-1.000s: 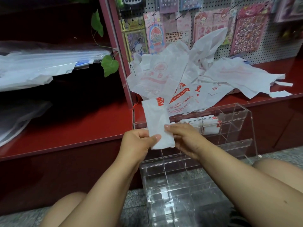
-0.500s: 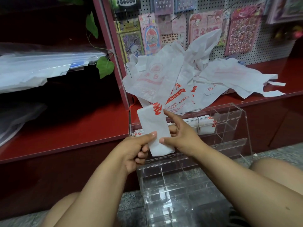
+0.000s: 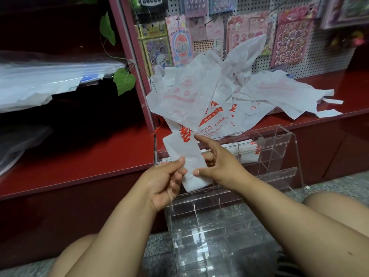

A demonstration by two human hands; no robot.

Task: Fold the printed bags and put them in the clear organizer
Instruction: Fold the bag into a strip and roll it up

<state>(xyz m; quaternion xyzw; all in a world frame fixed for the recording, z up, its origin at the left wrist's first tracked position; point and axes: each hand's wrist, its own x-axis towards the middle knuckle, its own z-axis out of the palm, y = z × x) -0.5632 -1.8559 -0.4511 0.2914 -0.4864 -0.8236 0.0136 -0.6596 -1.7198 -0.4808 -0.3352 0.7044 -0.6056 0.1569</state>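
The folded bag [image 3: 185, 158] stands upright in front of the organizer [image 3: 279, 156], pinched between the left hand's [image 3: 165, 182] thumb and curled fingers; the right hand [image 3: 221, 166] grips its other edge, index finger laid along it. Behind, loose bags [image 3: 199, 96] heap on the red shelf [image 3: 79, 156]; folded ones fill the organizer's top row. The bag is white with red print at the top.
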